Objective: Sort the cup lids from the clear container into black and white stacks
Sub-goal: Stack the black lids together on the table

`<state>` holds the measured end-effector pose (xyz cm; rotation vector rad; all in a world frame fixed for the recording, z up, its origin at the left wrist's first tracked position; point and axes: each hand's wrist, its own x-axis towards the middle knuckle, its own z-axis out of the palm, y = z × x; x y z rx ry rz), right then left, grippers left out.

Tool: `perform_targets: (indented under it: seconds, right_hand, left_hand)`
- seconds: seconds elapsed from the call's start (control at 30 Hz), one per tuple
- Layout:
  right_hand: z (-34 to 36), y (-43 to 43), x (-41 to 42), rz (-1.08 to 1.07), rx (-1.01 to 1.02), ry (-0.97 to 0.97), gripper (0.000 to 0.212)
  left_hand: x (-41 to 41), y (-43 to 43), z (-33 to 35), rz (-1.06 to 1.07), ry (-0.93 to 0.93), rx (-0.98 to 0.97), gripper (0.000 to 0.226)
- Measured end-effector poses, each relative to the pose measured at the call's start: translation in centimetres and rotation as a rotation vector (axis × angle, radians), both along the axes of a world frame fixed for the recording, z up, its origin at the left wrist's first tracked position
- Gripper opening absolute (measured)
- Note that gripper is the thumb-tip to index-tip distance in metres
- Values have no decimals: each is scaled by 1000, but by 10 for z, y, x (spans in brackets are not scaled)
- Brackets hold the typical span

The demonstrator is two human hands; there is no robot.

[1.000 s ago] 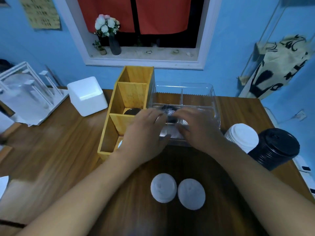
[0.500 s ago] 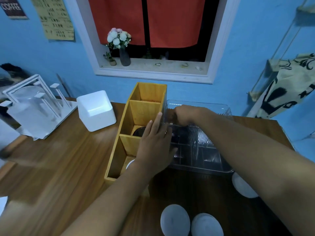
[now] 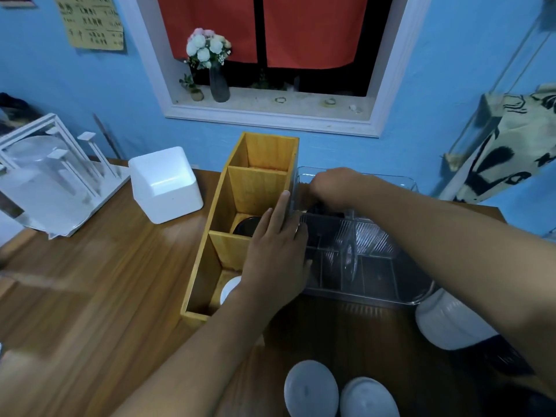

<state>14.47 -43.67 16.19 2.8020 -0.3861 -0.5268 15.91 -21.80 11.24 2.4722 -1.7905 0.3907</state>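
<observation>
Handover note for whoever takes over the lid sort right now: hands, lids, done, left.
Left hand: open, fingers flat against the left wall of the clear plastic container.
Right hand: reaching into its far-left corner over dark lids; grip hidden.
Done: tall white lid stack and black lid stack on the table at right.
Left: take out the dark lids, and stack the two loose white lids lying near the front edge.
</observation>
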Motion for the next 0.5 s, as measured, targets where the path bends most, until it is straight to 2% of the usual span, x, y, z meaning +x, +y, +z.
perform_targets:
  seconds: [0.1,0.3,0.43,0.5]
  right_hand:
    - [22,8,-14,57,-20,-99,23]
    - [58,38,-68,-93,23,-431,19]
    - [56,93,-137,-205,79,-762,17]
    - [38,125,-177,-245,126,-845,18]
  left_hand:
    - [0,2,1,-24,27,-40,60]
    - [-4,22,8,-85,59,-41,62]
    - [-19,46,11,-126,71,-60,55]
    - [-29,61,11,-149,94,-57,56]
